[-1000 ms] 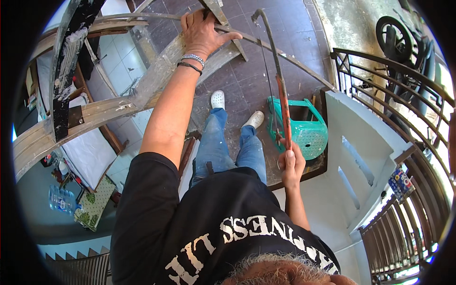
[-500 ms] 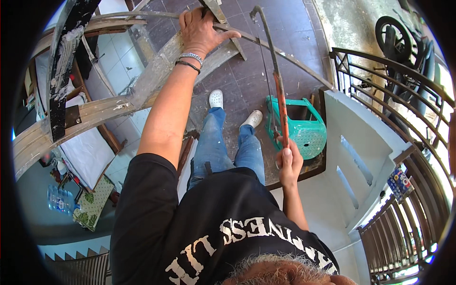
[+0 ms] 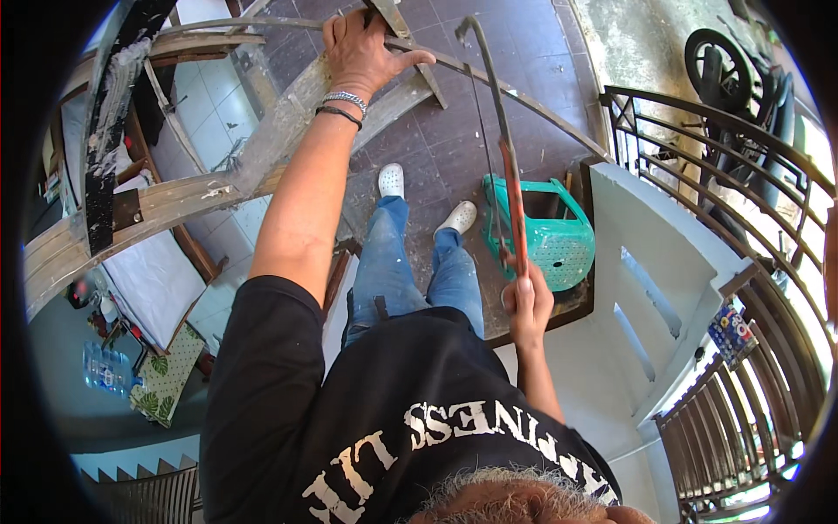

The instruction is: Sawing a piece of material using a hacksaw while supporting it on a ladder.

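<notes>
Head view, looking straight down the body from a height; feet in white clogs (image 3: 391, 180) show on dark floor tiles (image 3: 454, 140) near upper centre.

Left hand (image 3: 362, 52), top centre of frame: arm fully stretched upward in the picture, fingers and thumb wrapped over a thin curved metal rod (image 3: 524, 100) where it meets the weathered wooden frame (image 3: 262, 157). Grip closed on rod and wood together; beaded bracelets at the wrist.

Right hand (image 3: 526, 301), centre right: fist closed around the orange handle end of a hacksaw (image 3: 502, 162). Elbow bent, hand close to the chest.

Key relation: the hacksaw's long axis runs almost vertically in the picture, from the right hand up toward the top centre. Its far end, the hooked dark frame tip, lies just right of the left hand, crossing or meeting the curved rod there; actual contact of blade on rod I cannot tell. So the rod sits at the far end of the saw, well away from the right hand, right beside the left. The left hand is much the nearer to the meeting point.

Surroundings: green plastic stool (image 3: 550, 240) on the floor beneath the saw line; dark iron railing (image 3: 751, 288) down the right edge; white low wall (image 3: 646, 288) beside it; pale floor tiles at upper left.
</notes>
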`<state>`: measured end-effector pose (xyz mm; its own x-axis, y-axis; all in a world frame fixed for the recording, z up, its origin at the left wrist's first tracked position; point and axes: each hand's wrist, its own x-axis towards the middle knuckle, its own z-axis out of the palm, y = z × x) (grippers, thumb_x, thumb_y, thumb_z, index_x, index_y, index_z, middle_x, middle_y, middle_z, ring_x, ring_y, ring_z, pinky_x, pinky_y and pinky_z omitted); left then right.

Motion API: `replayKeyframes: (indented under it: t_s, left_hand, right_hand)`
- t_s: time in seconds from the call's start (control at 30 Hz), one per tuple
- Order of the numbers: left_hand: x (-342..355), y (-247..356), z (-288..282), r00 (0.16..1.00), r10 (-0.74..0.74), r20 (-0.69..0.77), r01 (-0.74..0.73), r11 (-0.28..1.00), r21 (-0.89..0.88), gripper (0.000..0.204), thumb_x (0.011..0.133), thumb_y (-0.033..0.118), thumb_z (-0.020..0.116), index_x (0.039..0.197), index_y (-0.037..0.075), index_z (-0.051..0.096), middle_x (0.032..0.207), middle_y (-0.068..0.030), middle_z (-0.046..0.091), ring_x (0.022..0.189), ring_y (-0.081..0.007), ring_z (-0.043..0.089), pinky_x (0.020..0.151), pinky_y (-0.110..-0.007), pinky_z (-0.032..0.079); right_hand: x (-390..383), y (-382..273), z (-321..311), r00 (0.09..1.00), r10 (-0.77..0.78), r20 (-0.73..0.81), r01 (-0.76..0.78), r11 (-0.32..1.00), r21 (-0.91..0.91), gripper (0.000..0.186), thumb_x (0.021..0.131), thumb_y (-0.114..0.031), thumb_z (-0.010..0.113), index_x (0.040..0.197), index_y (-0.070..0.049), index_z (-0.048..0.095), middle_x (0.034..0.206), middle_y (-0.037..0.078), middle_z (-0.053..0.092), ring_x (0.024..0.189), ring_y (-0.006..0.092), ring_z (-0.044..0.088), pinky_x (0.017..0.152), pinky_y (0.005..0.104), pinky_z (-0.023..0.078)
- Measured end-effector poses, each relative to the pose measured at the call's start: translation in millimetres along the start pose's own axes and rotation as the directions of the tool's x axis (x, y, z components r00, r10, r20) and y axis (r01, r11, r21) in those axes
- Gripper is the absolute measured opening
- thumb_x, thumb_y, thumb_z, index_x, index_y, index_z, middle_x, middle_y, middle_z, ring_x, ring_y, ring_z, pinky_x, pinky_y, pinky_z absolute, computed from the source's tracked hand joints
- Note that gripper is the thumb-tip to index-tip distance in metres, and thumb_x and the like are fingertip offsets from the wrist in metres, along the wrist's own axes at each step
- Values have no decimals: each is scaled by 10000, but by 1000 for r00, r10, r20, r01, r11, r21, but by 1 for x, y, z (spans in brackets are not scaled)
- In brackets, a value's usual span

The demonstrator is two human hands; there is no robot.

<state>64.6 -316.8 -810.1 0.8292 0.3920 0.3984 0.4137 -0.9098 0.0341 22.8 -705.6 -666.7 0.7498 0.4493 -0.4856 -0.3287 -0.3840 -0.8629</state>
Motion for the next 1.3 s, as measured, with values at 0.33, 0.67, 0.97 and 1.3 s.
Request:
replayKeyframes:
  t_s: [0.33, 0.67, 0.97, 1.3]
  left_hand:
    - [10, 6, -1, 999, 14, 44, -13, 1000, -15, 849, 563, 922, 482, 884, 158, 667, 849, -72, 537, 905, -243, 490, 880, -413, 294]
    - [13, 4, -10, 993, 21, 112, -26, 999, 44, 864, 586, 924, 465, 886, 138, 662, 862, -75, 544, 886, -250, 482, 848, -415, 295]
    - [4, -2, -6, 999, 6, 44, -7, 1000, 26, 926, 545, 940, 459, 979, 150, 670, 880, -48, 561, 899, -223, 485, 862, -397, 290]
    - [20, 17, -19, 989, -78, 129, 82, 996, -30, 1017, 645, 862, 487, 1201, 13, 552, 1164, -168, 523, 1101, -333, 430, 1012, -491, 268]
  right_hand:
    - [153, -40, 61, 993, -114, 21, 109, 981, 160, 326, 988, -278, 492, 1061, 15, 614, 670, -40, 451, 543, 34, 380, 470, 228, 293]
    - [64, -27, 23, 999, 41, 26, -42, 999, 26, 377, 989, -298, 487, 1136, 27, 610, 695, -36, 501, 568, 30, 422, 491, 216, 324]
    - [46, -5, 20, 1000, -11, 3, 10, 999, 31, 441, 984, -358, 458, 1133, 35, 592, 532, -67, 378, 438, 14, 317, 421, 207, 200]
    - [178, -48, 72, 987, -159, 23, 149, 961, 234, 360, 988, -320, 501, 1041, 21, 603, 635, -55, 420, 523, 29, 373, 458, 210, 275]
